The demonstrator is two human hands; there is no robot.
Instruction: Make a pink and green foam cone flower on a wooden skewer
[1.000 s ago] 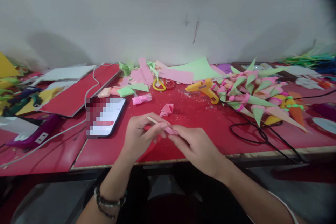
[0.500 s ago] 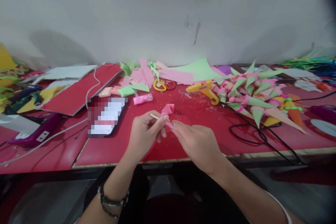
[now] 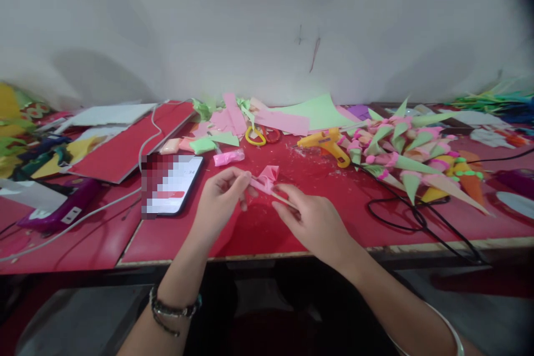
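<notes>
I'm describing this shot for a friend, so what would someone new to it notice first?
Probably the heap of pink and green paper cones on the right of the red table. Next, the bright yellow glue gun just left of it, and then, front and center, the left hand and right hand holding a pink strip and a thin stick.

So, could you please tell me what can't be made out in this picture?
All in the head view:
- Far end of the pale stick: hidden in the right hand.
- Tip of the pink strip at the left hand: covered by fingers.
- How strip and stick meet: too small and blurred.
- Part of the phone screen: masked by pixel blocks.
- Rest of the white round item: cut off by the right edge.
</notes>
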